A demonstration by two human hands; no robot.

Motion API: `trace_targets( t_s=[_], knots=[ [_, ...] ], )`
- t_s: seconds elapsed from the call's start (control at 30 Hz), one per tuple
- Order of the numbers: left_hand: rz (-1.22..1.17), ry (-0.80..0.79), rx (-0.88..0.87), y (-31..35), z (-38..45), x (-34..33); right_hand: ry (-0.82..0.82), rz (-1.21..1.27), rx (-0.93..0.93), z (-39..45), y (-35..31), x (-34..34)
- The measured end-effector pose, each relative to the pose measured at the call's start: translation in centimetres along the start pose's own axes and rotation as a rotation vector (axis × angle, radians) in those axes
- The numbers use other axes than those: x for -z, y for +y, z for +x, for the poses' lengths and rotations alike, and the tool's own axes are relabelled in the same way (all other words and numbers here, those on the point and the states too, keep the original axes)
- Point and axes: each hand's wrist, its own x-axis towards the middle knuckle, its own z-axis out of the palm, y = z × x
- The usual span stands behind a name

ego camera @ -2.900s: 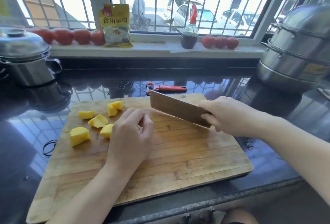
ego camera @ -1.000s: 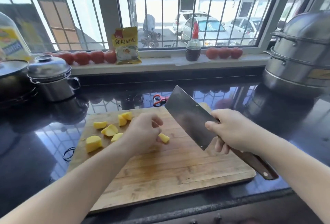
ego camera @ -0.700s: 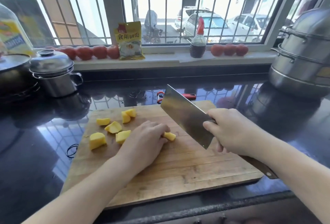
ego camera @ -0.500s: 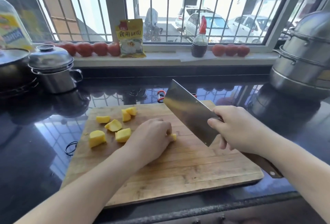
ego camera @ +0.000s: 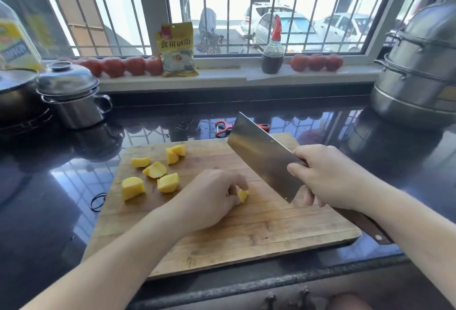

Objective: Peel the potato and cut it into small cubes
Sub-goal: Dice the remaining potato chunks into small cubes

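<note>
A wooden cutting board (ego camera: pixel 259 233) lies on the dark counter. Several yellow potato chunks (ego camera: pixel 155 169) sit on its far left part. My left hand (ego camera: pixel 209 198) pinches a small potato piece (ego camera: pixel 243 195) against the board near the middle; most of that piece is hidden under my fingers. My right hand (ego camera: pixel 328 178) grips the handle of a broad cleaver (ego camera: pixel 264 156). The blade is raised and tilted, just right of the held piece and not touching it. A red peeler (ego camera: pixel 223 128) lies behind the board, partly hidden by the blade.
A lidded steel pot (ego camera: pixel 74 97) stands at the back left, and a large steel steamer (ego camera: pixel 419 72) at the back right. Tomatoes (ego camera: pixel 123 65), a yellow packet (ego camera: pixel 176 50) and a sauce bottle (ego camera: pixel 273 52) line the windowsill. A black rubber band (ego camera: pixel 97 201) lies left of the board.
My left hand settled on the small potato piece and now pinches it on the board. The cleaver stayed raised and shifted slightly right. The camera view rose a little.
</note>
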Motion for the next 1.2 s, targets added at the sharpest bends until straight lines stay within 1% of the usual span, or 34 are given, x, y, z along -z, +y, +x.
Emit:
trace_targets(
  t_s=[0.07,0.17,0.3,0.37,0.47,0.53,0.57,0.67,0.73,0.9,0.97,1.03,1.13,1.2],
  knots=[
    [0.003,0.12,0.016,0.8,0.4,-1.1,0.003,0.005,0.005,0.0,0.1,0.0],
    [-0.017,0.218,-0.012,1.4,0.1,-2.5,0.016,0.006,0.006,0.0,0.3,0.1],
    [-0.104,0.356,0.016,-1.1,-0.2,-1.4,0.041,0.005,0.0,-0.4,0.8,0.4],
    [-0.114,0.361,-0.014,-2.0,-0.4,-0.8,0.046,0.01,-0.003,-0.5,0.8,0.5],
    [-0.04,0.285,-0.221,-1.9,-1.0,-1.6,0.027,-0.018,-0.006,-0.8,0.3,0.1],
    [0.039,0.285,-0.366,-1.9,-1.6,-2.8,0.012,-0.052,0.004,-1.3,-0.3,-0.5],
    [0.047,0.3,-0.402,-2.0,-1.8,-3.3,0.008,-0.07,0.013,-1.5,-0.5,-0.8],
    [0.004,0.365,-0.349,-2.5,-1.4,-3.7,0.013,-0.139,0.041,-1.3,-1.1,-1.3],
    [0.008,0.329,-0.302,-2.5,-0.6,-3.3,0.037,-0.145,0.045,-0.6,-1.2,-1.3],
    [0.057,0.091,-0.313,-1.5,2.5,-1.2,0.067,-0.094,-0.01,0.7,-0.2,-0.8],
    [0.082,0.045,-0.296,-0.8,3.2,-0.7,0.064,-0.065,-0.027,0.7,0.4,-0.6],
    [0.113,0.005,-0.221,-0.3,3.7,-0.7,0.07,-0.049,-0.035,0.7,0.9,-0.5],
    [0.114,-0.087,-0.011,0.4,4.8,-0.9,0.063,-0.035,-0.044,0.8,1.5,-0.5],
    [0.151,-0.119,0.064,0.9,5.7,-0.7,0.055,-0.028,-0.047,1.0,1.6,-0.7]
  ],
)
